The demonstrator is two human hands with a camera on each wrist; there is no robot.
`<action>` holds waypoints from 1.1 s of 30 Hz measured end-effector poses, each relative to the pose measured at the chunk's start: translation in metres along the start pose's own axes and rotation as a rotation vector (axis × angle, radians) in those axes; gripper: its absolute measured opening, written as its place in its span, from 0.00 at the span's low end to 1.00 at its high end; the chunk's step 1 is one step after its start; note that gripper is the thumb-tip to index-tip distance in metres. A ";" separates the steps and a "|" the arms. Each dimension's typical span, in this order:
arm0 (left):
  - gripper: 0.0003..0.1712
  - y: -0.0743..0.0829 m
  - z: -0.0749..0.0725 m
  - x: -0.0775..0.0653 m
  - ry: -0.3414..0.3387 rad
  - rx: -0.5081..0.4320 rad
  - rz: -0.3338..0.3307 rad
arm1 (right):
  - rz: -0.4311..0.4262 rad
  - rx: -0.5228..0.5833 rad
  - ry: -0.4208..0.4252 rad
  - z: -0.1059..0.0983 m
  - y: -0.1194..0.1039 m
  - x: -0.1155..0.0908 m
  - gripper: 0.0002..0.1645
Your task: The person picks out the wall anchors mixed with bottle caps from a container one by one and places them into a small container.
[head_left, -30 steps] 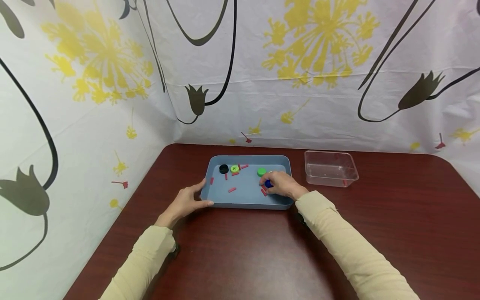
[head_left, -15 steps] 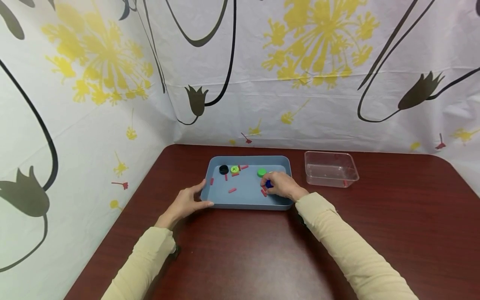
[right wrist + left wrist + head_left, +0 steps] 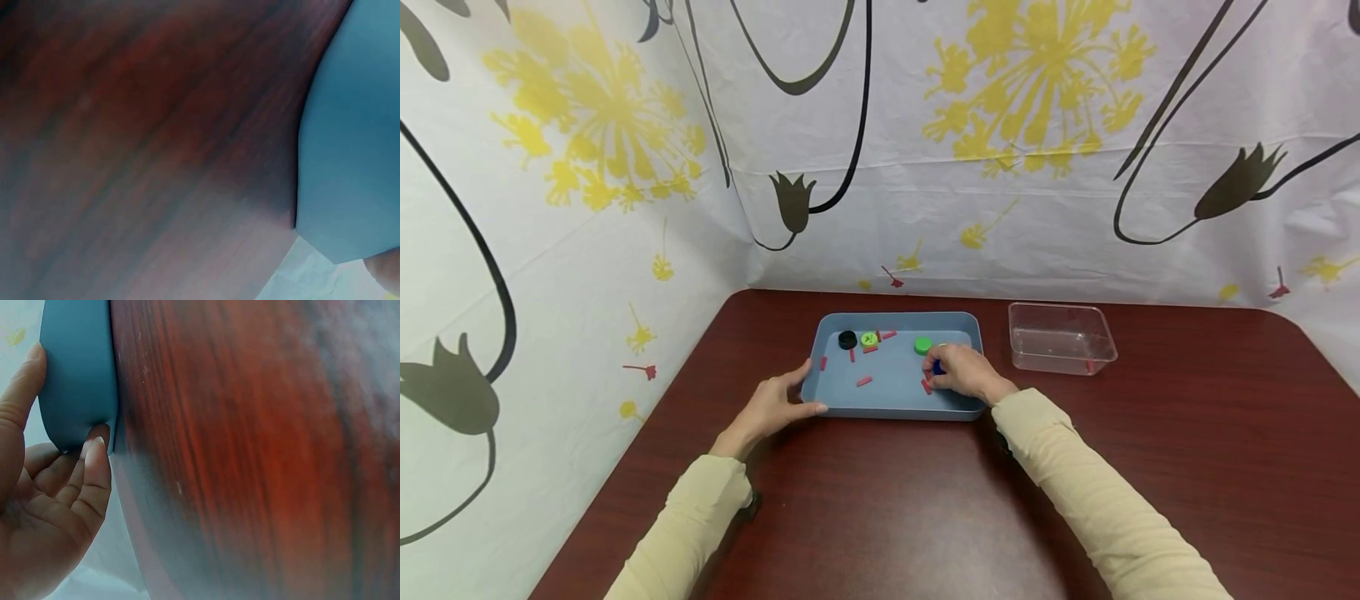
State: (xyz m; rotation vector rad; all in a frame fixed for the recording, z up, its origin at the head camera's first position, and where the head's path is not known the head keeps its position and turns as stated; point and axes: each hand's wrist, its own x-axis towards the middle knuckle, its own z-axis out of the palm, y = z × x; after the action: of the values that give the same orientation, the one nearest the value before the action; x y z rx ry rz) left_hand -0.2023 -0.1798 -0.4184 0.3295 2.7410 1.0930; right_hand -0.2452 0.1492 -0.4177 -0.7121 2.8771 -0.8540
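Note:
A shallow blue tray (image 3: 880, 412) lies on the dark red-brown table. My left hand (image 3: 775, 404) grips its left front corner. In the left wrist view, the thumb (image 3: 28, 381) lies against the outer wall and the curled fingers (image 3: 90, 475) reach the edge. Inside the tray's right part, my right hand (image 3: 966, 369) curls its fingers round a dark blue round cap (image 3: 938, 367), partly hidden by the hand. A short pink stick (image 3: 927, 387) lies by the thumb, and a green cap (image 3: 922, 345) sits just behind the fingers. The right wrist view shows mostly tray wall (image 3: 350, 156).
At the tray's back left are a black round cap (image 3: 847, 339) and a yellow-green cap (image 3: 869, 339). Several pink sticks, such as one pink stick (image 3: 865, 381), lie scattered there. A clear plastic container (image 3: 1060, 362) stands right of the tray. A patterned cloth (image 3: 880, 150) hangs behind the table.
My right fingertips have shifted slightly to the right, and the blue cap shows a little farther right with them. My left hand and the tray have stayed in place.

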 end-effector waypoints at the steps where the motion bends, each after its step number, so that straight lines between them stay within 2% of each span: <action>1: 0.55 0.000 0.000 0.000 -0.001 -0.004 -0.005 | 0.004 0.019 0.008 0.000 0.000 0.000 0.10; 6: 0.55 0.000 0.001 0.001 0.001 -0.009 -0.004 | 0.035 0.147 0.061 0.001 0.000 -0.002 0.09; 17: 0.55 0.000 0.001 0.000 0.002 -0.015 -0.007 | 0.057 0.376 0.253 -0.003 0.001 -0.002 0.12; 33: 0.56 0.001 0.001 -0.001 0.002 -0.026 -0.018 | 0.093 0.497 0.362 -0.004 0.005 -0.005 0.13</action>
State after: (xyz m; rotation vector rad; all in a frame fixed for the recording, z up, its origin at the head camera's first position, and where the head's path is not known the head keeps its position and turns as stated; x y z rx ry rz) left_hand -0.2010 -0.1784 -0.4183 0.2996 2.7236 1.1236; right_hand -0.2437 0.1569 -0.4171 -0.3976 2.7490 -1.7467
